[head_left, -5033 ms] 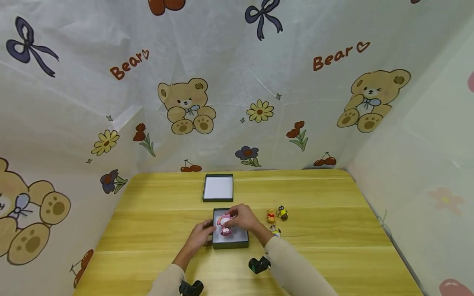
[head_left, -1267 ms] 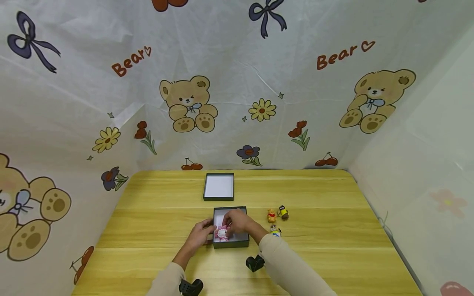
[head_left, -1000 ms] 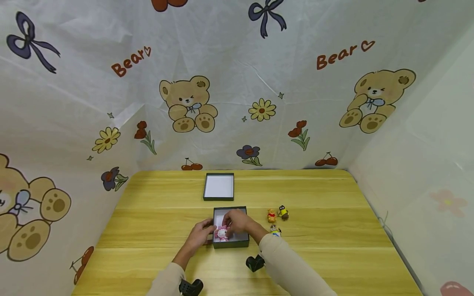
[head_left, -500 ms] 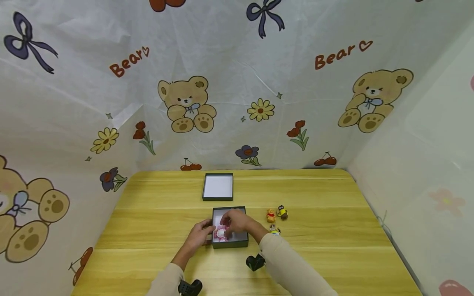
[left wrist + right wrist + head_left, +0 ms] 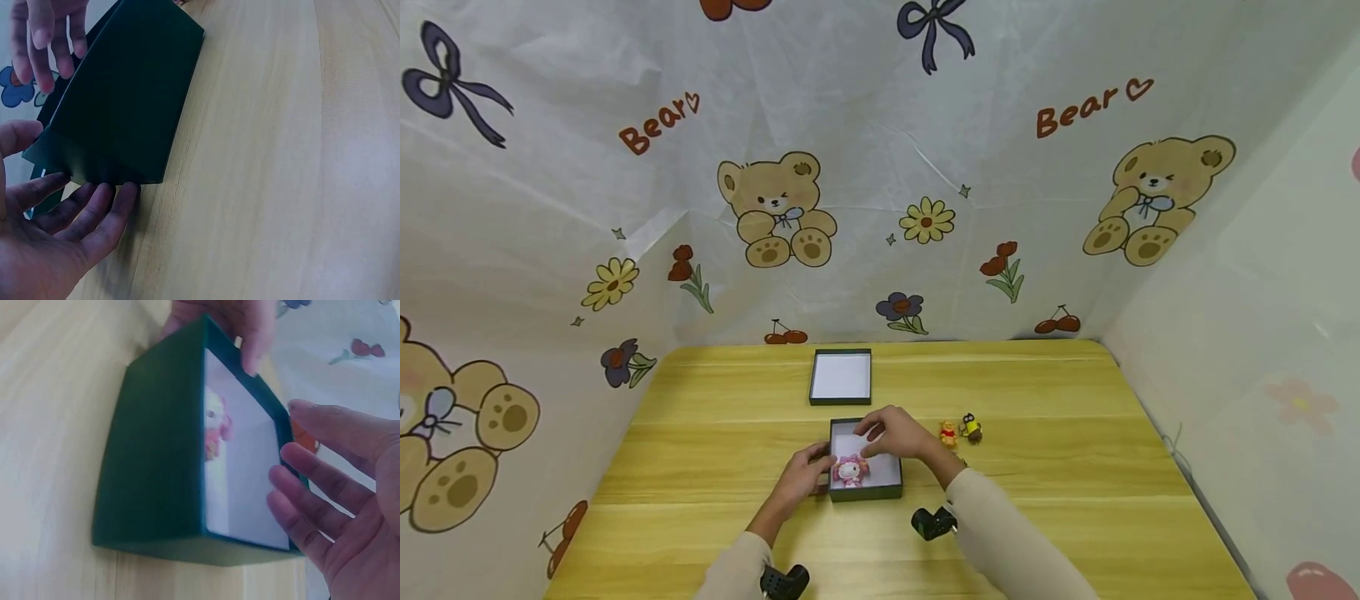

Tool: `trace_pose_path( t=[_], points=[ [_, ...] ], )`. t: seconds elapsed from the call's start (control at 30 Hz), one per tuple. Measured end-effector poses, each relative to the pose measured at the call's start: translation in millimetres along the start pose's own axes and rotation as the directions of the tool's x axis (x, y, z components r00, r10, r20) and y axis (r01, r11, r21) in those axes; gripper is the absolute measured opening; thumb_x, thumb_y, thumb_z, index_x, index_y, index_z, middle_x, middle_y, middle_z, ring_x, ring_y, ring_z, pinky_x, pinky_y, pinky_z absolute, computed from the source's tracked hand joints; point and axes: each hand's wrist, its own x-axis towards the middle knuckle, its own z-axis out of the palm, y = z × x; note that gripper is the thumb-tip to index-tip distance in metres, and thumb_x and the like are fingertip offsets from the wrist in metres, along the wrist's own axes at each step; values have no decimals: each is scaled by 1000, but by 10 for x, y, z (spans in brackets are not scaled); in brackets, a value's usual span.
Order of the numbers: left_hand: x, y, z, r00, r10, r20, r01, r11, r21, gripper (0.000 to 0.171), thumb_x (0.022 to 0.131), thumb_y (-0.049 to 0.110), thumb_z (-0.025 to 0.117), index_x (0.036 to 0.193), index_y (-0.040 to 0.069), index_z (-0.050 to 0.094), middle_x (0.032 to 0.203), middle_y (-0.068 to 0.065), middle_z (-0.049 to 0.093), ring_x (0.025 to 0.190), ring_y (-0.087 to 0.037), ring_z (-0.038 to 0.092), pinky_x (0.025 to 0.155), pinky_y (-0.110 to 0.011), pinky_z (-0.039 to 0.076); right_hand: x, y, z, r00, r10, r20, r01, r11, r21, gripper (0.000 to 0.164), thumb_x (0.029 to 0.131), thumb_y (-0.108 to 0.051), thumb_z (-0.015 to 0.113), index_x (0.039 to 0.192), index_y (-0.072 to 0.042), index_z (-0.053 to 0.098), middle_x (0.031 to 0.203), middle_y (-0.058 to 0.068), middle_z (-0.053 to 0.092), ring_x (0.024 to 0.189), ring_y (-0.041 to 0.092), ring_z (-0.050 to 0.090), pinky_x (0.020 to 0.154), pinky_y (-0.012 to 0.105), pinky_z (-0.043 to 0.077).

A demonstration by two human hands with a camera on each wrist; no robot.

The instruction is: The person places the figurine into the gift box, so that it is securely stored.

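Note:
A pink and white figurine [image 5: 851, 472] lies at the front left inside a dark green box [image 5: 867, 493] with a pale inside. My left hand [image 5: 801, 477] grips the box's left wall, its thumb over the rim and its fingers against the outside, as the right wrist view also shows. Over the box's right half, my right hand [image 5: 901, 433] hovers with fingers spread and nothing between them. In the right wrist view the figurine [image 5: 215, 422] is partly hidden by the box wall. The left wrist view shows only the outside of the box [image 5: 125, 94].
Behind the box lies a shallow dark-rimmed tray or lid [image 5: 841, 377] with a white inside. To the right stand a yellow bear figurine in red [image 5: 948, 434] and a yellow and dark figurine [image 5: 972, 428]. A third small figure is mostly hidden by my right wrist.
My right hand has let go of the pink figurine inside the box, and has lifted away to the upper right. Earlier it held the figurine over the box. My left hand has stayed.

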Motion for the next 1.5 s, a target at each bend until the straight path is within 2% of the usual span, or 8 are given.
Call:
trace_pose_path(
  t=[0.2,0.37,0.53,0.73,0.93,1.23,1.5],
  points=[
    [5,5,12,1000,-1,-12,0,1000,-10,56,99,21,52,140,-13,36,138,-32,43,108,-32,58,79,-43,55,-150,57,-141,994,10,-110,-3,998,58,29,83,-5,74,110,2,69,107,16,66,96,30,61,77,30,53],
    [3,-10,15,1000,5,-20,-5,1000,1,55,99,21,51,140,-13,36,139,-32,42,106,-30,59,78,-41,55,-320,176,-237,978,33,-206,-18,997,77,28,83,-3,73,110,3,68,110,18,64,98,34,58,77,31,51],
    [-3,-19,8,1000,4,-21,-4,1000,-11,55,99,20,51,140,-13,36,138,-32,43,103,-28,60,77,-40,56,-492,326,-326,960,78,-270,-53,994,100,26,83,-5,73,108,0,68,111,16,64,97,29,57,78,32,49],
    [-14,-14,4,1000,-6,-21,6,1000,-21,55,99,20,52,141,-12,37,139,-32,42,105,-29,60,78,-41,55,-686,597,-367,951,89,-296,-63,993,98,28,83,-4,73,109,4,66,108,23,63,89,26,58,75,30,50],
    [1,-25,-17,999,-15,-39,15,1000,10,55,98,22,52,141,-11,38,139,-30,44,108,-30,59,80,-40,55,-847,810,-364,943,99,-318,-75,994,85,30,82,-4,74,109,7,65,102,21,64,81,19,57,68,26,49],
    [9,-19,-17,999,-11,-32,11,1000,12,55,98,23,52,140,-10,39,139,-30,44,107,-30,59,80,-41,55,-1030,987,-331,932,153,-330,-121,986,114,28,82,-4,74,107,6,67,98,18,64,78,19,53,64,26,47],
    [-23,30,3,1000,5,13,-4,999,-47,54,99,19,50,141,-13,36,135,-31,46,102,-28,61,78,-41,56,-1137,1055,-296,927,164,-336,-136,985,106,29,82,-6,75,107,5,66,91,11,61,76,17,51,61,25,45]
  ],
)
